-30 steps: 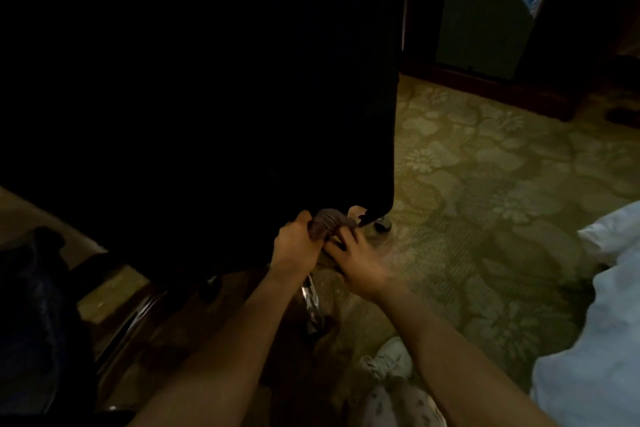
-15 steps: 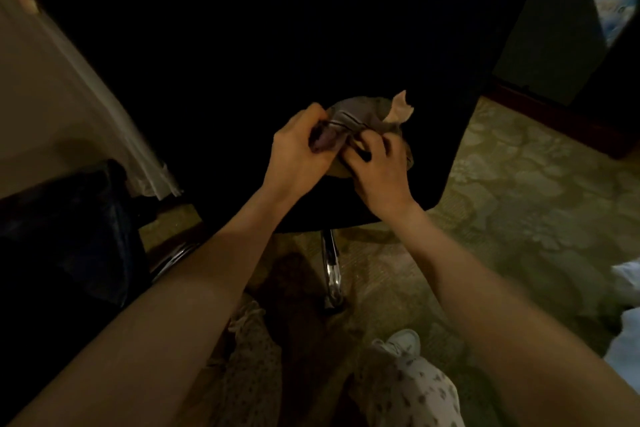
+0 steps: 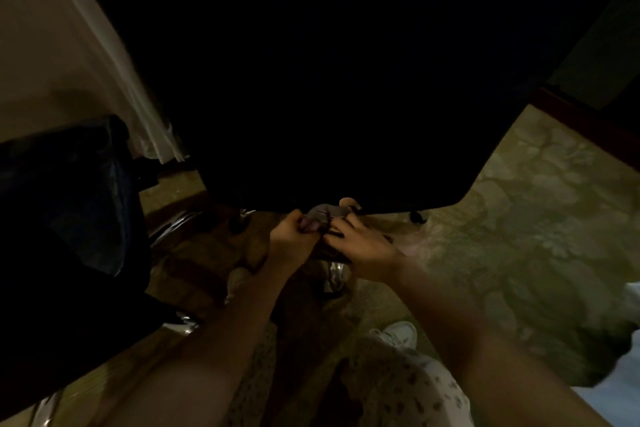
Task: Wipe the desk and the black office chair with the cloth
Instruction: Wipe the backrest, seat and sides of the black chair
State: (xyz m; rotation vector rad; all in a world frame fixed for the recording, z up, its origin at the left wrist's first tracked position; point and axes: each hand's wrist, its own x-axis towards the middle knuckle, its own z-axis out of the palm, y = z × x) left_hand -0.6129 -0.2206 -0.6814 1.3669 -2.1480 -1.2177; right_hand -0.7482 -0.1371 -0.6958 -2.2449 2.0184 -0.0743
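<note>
Our left hand (image 3: 289,241) and right hand (image 3: 363,250) meet at the lower edge of the black office chair (image 3: 329,80), whose dark back fills the view from nine to two o'clock. Both hands' fingers are curled around the bunched grey cloth (image 3: 323,215), which sits between them, touching the chair's rim. Below the hands, at six o'clock, a chrome chair column (image 3: 334,276) shows. Patterned green carpet (image 3: 519,218) spreads toward four o'clock.
</note>
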